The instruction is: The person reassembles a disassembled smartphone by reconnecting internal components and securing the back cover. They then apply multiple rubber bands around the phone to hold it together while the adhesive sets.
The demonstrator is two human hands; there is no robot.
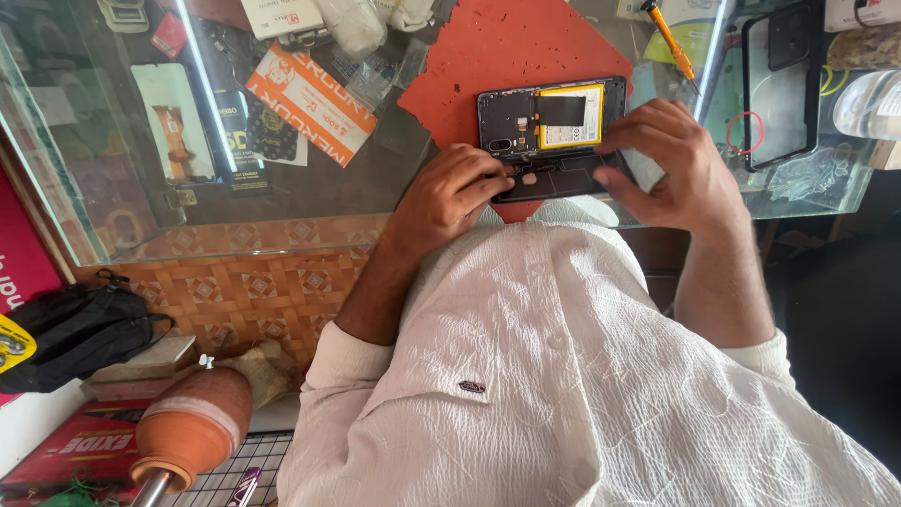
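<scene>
Opened black smartphone (554, 136), back cover off, yellow-edged battery (570, 115) seated, on red mat (497, 47) | left hand (450, 197) pinches its lower edge | right hand (671, 164) clamps its right side | glass bench (282, 183)

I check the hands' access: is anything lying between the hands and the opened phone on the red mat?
Nothing visible. The left hand and right hand both already touch the opened phone.

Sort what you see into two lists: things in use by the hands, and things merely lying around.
In use: opened phone, red mat, left hand, right hand.
Lying about: orange screwdriver, black phone case, black bag, clay pot.
</scene>
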